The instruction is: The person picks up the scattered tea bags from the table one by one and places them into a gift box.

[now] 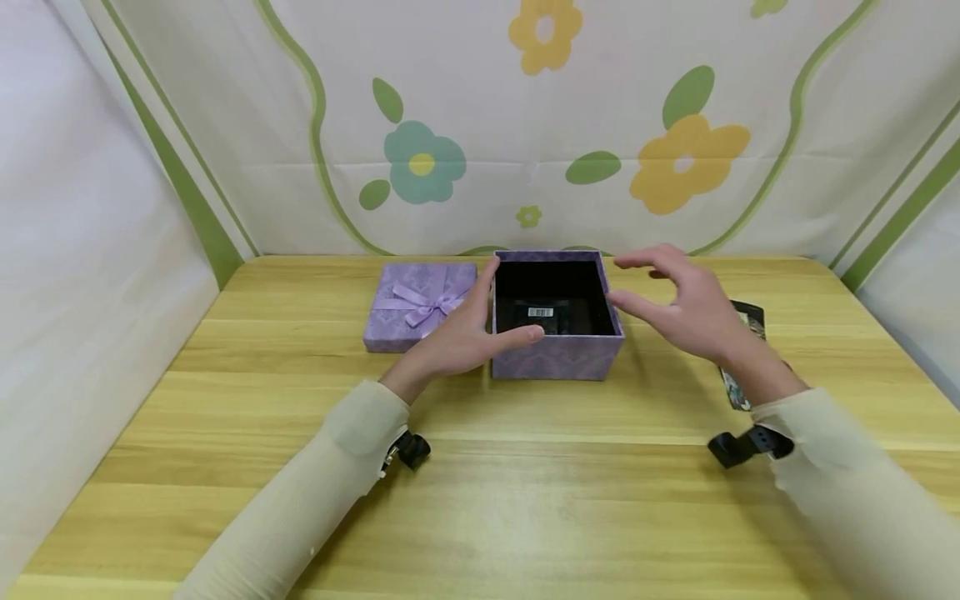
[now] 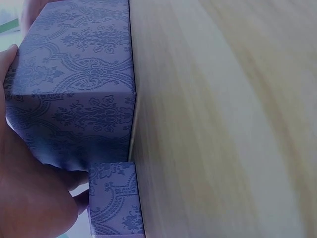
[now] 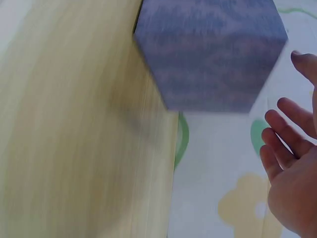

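A purple patterned gift box [image 1: 551,358] stands lidless on the table, its dark inside facing up. Within lies a black item [image 1: 553,325] bearing a white barcode label; its kind is unclear. My left hand [image 1: 465,333] rests against the box's left side, fingers extended along it and thumb across the front rim. To the right, my right hand [image 1: 693,304] is spread, its thumb near the right rim; the right wrist view shows this hand [image 3: 294,153] apart from the box [image 3: 213,64]. The matching lid [image 1: 405,308], with a ribbon bow, sits just left of the box.
A dark patterned flat item [image 1: 750,321] lies beyond my right wrist, partly hidden by it. Behind the table [image 1: 510,517] hangs a white cloth [image 1: 487,100] with printed flowers, close to the box's back.
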`<state>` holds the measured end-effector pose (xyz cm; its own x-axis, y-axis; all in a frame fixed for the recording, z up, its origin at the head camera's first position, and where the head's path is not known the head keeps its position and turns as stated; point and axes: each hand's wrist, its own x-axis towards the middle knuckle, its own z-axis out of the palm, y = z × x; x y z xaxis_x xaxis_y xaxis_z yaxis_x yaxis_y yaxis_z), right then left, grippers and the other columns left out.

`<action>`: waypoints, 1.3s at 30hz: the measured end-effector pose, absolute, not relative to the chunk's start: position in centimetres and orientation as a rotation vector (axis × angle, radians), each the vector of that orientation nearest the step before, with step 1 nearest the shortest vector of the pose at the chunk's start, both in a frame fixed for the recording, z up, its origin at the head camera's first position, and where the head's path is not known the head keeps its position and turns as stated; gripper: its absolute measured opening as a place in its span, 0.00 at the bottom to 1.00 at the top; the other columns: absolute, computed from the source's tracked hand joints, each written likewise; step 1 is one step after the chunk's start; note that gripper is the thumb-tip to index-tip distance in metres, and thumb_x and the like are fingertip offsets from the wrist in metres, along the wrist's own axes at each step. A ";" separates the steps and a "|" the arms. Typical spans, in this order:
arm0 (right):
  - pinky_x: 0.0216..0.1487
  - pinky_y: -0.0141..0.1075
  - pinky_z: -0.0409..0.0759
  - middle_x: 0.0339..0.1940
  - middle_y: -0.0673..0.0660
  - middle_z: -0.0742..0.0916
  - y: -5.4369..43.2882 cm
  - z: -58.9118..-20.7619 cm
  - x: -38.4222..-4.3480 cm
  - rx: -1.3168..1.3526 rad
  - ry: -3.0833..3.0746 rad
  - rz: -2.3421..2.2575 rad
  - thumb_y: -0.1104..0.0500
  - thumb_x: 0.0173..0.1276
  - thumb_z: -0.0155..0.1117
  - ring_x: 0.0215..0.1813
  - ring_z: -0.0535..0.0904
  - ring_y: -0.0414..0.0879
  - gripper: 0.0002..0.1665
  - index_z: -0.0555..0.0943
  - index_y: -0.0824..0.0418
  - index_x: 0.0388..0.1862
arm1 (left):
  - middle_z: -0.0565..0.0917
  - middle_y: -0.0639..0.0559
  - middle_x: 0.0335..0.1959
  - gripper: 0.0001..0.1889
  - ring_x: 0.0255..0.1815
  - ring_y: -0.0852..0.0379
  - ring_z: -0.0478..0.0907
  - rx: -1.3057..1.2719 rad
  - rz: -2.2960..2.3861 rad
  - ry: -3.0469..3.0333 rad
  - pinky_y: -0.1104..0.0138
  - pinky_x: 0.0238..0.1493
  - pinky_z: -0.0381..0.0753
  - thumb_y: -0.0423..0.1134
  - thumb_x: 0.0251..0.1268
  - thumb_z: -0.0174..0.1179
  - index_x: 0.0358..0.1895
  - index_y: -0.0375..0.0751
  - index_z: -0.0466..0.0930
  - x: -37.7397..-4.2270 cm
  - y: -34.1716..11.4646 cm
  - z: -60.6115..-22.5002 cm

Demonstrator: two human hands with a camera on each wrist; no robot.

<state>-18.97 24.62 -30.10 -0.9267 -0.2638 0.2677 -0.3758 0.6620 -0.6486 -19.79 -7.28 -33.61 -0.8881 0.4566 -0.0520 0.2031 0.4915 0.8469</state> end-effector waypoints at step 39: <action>0.58 0.72 0.62 0.75 0.76 0.67 42.2 -35.1 -13.8 0.401 -3.186 0.679 0.45 0.60 0.84 0.72 0.60 0.79 0.51 0.73 0.59 0.78 | 0.33 0.69 0.89 0.64 0.91 0.49 0.42 0.556 1.348 2.474 0.36 0.84 0.52 0.74 0.62 0.66 0.84 0.76 0.21 -19.8 -7.3 -33.6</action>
